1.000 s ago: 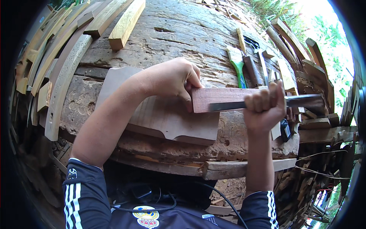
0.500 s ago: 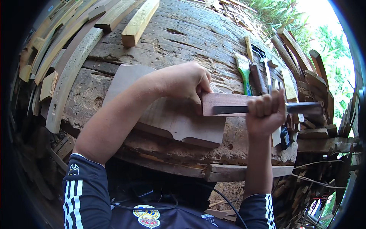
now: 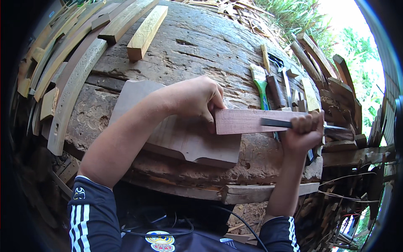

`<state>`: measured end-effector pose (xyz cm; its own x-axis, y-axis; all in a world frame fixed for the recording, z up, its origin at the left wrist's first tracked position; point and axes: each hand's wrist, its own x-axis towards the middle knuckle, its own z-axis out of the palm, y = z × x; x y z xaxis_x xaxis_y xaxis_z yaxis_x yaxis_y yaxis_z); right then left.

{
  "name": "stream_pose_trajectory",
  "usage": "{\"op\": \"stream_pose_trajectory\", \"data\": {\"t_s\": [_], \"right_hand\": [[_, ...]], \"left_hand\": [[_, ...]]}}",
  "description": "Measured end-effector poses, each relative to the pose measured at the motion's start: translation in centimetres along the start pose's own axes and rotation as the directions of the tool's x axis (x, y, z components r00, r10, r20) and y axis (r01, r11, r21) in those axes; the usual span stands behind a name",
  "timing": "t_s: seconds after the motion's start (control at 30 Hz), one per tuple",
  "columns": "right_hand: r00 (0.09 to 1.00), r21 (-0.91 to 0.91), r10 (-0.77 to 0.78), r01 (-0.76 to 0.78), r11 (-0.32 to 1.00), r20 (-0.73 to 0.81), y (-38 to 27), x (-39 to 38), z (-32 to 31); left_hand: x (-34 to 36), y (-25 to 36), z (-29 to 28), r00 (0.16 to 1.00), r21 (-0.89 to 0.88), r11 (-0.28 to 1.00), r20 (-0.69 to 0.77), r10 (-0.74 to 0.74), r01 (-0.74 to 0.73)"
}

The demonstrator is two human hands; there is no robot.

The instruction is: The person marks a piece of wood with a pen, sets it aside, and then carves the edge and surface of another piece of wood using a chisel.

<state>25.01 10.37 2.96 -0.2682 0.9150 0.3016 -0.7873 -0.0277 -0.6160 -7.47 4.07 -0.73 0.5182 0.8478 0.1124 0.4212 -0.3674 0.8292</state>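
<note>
My left hand grips the near-left end of a reddish rectangular wood block, fingers and thumb closed round it. This block lies over a broad, flat wooden board with a curved notch cut in its front edge. In my right hand, closed in a fist, is a flat dark metal tool; chisel or file, I cannot tell which. Its flat end lies over the block's face, pointing left. Motion blurs the right fist, and the block's right end is partly hidden behind it.
A green-handled paintbrush and a dark wooden handle lie beyond the block on the worn timber bench. A squared yellowish wood piece sits at the far left. Long planks are stacked along the left side.
My right hand has drawn the metal tool to the right along the block, so its end is farther from my left hand. The left hand keeps its hold. The whole view has shifted slightly.
</note>
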Motion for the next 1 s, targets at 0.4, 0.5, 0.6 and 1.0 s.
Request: {"op": "stream_pose_trajectory", "data": {"t_s": [0.4,0.5,0.6,1.0], "right_hand": [[0.995,-0.043,0.042,-0.038,0.998,0.092,3.5,0.3,1.5],[0.995,-0.040,-0.078,0.076,0.996,-0.060,0.4,0.4,-0.1],[0.995,-0.151,-0.093,0.086,0.985,-0.042,1.8,0.3,2.1],[0.998,-0.080,-0.045,0.042,0.996,-0.037,3.2,0.4,0.8]], "left_hand": [[-0.4,-0.8,0.1,0.996,0.013,0.997,-0.045,0.073,-0.072],[0.7,0.4,-0.1,0.999,0.064,0.997,-0.007,0.035,-0.035],[0.8,-0.2,0.0,0.999,0.048,0.997,0.012,0.052,-0.053],[0.8,0.3,0.3,1.000,0.007,1.000,0.008,0.025,-0.025]]}}
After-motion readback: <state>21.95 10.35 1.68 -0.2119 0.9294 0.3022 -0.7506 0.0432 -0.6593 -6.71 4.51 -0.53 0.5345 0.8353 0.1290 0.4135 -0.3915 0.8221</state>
